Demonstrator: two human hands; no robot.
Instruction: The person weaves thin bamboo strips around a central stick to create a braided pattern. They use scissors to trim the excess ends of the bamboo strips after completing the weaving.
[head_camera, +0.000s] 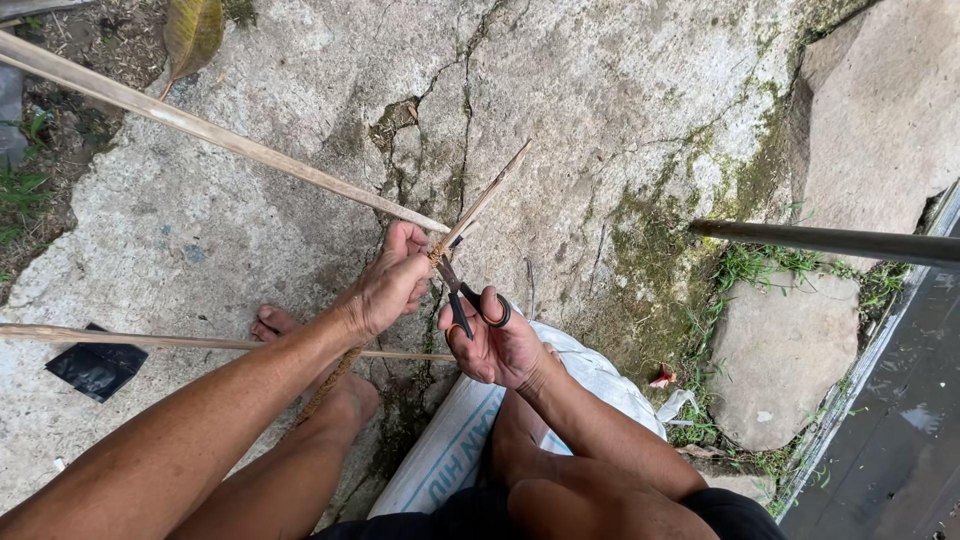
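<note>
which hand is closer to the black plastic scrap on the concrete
Left. The left hand grips the crossed bamboo sticks on the same side as the black scrap, which lies apart on the concrete. The right hand, holding the scissors, is farther off.

Two bamboo strips (230, 140) (487, 195) cross above the concrete ground (600, 110), the left hand (385, 285) at the crossing. Just right of it, the right hand (495, 345) holds scissors (462, 298) against the binding. A woven sack (455, 440) lies beneath the legs. A plastic scrap (95, 368) lies far left, a stone slab (780, 350) right.
</note>
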